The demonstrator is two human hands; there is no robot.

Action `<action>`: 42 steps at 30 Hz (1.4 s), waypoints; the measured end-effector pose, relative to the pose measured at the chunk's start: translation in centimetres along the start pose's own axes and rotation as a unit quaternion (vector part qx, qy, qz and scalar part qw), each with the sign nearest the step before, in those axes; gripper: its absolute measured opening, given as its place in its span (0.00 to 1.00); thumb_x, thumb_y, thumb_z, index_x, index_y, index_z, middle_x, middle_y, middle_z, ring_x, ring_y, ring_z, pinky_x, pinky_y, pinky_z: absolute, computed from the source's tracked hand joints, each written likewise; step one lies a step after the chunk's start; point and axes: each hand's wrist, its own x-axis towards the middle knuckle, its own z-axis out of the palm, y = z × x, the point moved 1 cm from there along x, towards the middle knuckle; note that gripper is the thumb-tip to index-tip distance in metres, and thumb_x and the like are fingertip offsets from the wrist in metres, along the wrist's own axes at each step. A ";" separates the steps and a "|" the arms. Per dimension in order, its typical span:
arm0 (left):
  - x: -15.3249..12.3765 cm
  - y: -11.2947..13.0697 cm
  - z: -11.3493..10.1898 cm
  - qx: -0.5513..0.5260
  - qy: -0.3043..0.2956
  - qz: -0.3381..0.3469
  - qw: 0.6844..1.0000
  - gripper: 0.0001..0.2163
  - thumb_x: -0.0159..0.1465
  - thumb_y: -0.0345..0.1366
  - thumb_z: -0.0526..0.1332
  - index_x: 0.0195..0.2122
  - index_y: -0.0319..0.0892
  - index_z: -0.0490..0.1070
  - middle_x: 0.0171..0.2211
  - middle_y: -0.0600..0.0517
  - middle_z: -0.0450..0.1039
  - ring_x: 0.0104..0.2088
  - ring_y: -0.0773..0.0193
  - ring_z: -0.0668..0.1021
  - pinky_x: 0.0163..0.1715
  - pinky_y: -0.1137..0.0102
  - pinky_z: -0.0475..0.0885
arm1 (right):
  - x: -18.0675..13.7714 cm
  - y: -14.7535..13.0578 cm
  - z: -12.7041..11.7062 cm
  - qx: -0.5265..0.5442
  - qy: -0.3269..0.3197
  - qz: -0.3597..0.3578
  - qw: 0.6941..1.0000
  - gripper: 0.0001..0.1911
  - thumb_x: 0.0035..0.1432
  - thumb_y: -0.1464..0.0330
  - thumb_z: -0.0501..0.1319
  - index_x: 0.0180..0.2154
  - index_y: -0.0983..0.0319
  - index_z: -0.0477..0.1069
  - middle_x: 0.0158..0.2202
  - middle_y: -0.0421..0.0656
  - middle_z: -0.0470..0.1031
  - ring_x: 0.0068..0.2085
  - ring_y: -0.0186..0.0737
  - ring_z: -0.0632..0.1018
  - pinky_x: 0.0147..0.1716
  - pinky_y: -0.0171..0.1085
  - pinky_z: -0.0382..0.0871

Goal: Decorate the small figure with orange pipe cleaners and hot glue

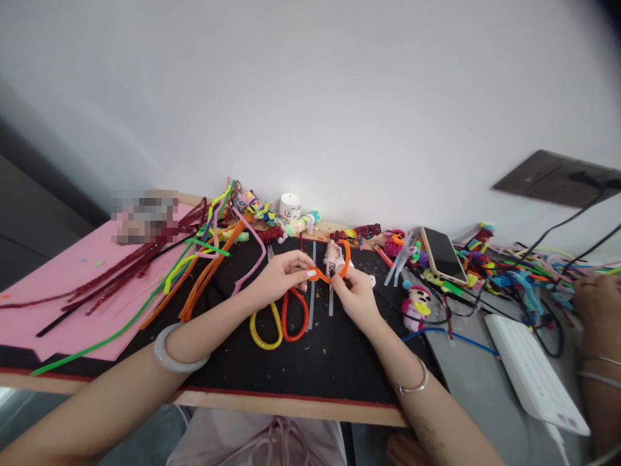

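Note:
Over the black mat (pixel 339 369), both my hands pinch one orange pipe cleaner (pixel 346 254), which curls up in a loop on its right side. My left hand (pixel 286 275) grips one end between thumb and fingertips. The fingers of my right hand (pixel 356 298) close on it a short way along. Just behind my right fingers is a small pale pink piece (pixel 334 252), partly hidden by them. Scissors (pixel 294 338) with one yellow and one red handle lie below my left hand. Clear glue sticks (pixel 313 310) rest on the mat between my hands.
Several pipe cleaners (pixel 111 340) spread over a pink sheet (pixel 43 285) at left. A white cup (pixel 290 204) stands by the wall. At right are a pink doll (pixel 416 309), a phone (pixel 442 254), a white power strip (pixel 536 372) and another person's hand (pixel 599 301).

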 end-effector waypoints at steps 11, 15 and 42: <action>0.0 0.0 0.0 -0.004 -0.002 0.001 1.000 0.08 0.56 0.35 0.62 0.34 0.38 0.67 0.23 0.56 0.69 0.22 0.72 0.72 0.26 0.74 0.68 | 0.0 -0.2 0.0 0.002 -0.004 0.004 1.000 0.11 0.52 0.72 0.53 0.19 0.62 0.62 0.18 0.36 0.59 0.21 0.31 0.62 0.22 0.32 0.55; 0.0 -0.1 0.0 -0.002 -0.002 0.004 1.000 0.08 0.55 0.36 0.63 0.33 0.38 0.67 0.23 0.56 0.69 0.22 0.72 0.71 0.26 0.74 0.68 | 0.0 -0.1 0.0 0.001 -0.003 0.001 1.000 0.11 0.52 0.72 0.53 0.19 0.62 0.61 0.18 0.35 0.58 0.21 0.31 0.62 0.22 0.32 0.55; 0.0 0.0 0.0 0.001 -0.003 0.006 1.000 0.08 0.55 0.35 0.62 0.34 0.38 0.67 0.26 0.56 0.69 0.22 0.73 0.71 0.26 0.74 0.68 | -0.1 -0.1 0.1 -0.007 -0.011 0.000 1.000 0.11 0.53 0.72 0.53 0.19 0.62 0.61 0.18 0.36 0.59 0.22 0.32 0.62 0.22 0.32 0.56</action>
